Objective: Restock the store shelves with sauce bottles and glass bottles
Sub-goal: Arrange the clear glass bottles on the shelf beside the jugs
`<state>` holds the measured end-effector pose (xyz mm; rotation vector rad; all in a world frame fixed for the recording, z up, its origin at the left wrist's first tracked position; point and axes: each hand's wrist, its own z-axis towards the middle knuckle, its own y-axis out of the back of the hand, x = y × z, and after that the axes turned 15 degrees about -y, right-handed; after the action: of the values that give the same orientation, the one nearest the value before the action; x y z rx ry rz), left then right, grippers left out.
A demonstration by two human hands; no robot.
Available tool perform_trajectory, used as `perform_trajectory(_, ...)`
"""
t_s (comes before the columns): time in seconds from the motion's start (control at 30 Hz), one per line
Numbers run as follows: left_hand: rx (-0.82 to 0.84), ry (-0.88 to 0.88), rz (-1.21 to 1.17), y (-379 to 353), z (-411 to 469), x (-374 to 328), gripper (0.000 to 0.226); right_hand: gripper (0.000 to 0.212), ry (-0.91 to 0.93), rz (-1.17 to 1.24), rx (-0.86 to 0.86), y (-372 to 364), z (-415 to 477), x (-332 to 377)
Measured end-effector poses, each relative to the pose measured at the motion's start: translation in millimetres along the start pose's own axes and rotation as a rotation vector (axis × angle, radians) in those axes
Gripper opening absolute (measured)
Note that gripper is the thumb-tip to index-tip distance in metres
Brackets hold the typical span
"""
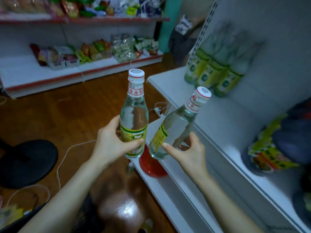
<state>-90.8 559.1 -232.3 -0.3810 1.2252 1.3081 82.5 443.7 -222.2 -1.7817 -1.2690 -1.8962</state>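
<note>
White shelf [223,115] on right holds three bottles [212,76] at far end; left hand [112,145] and right hand [190,153] each grip one glass bottle [134,118], mid-carry; next, likely stand both upright beside that row.

bare shelf [218,125] ahead lies open; green-labelled bottles [212,71] crowd its back.
</note>
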Motion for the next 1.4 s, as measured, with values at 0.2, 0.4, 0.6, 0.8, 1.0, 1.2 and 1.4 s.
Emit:
perform_trajectory(0.2,0.019,-0.126,-0.047,-23,57,-40,0.069,0.045,0.057,0.081,-0.11,54,32,36)
perform_trajectory(0.4,0.059,-0.174,-0.097,-61,104,-61,0.075,0.045,0.051,0.056,-0.227,97,59,38)
perform_trajectory(0.6,0.123,-0.212,-0.116,-98,152,-64,0.079,0.049,-0.051,0.095,-0.297,116,82,28)
perform_trajectory(0.8,0.23,-0.185,-0.14,-125,196,-44,0.081,0.047,-0.093,0.114,-0.386,111,102,21)
perform_trajectory(1.0,0.338,-0.203,-0.102,-137,222,-28,0.069,0.047,-0.12,0.125,-0.443,98,122,20)
perform_trajectory(1.2,0.408,-0.236,-0.113,-142,239,-13,0.067,0.051,-0.14,0.147,-0.453,92,137,13)
perform_trajectory(1.4,0.459,-0.28,-0.164,-146,248,-8,0.066,0.049,-0.166,0.153,-0.347,101,152,15)
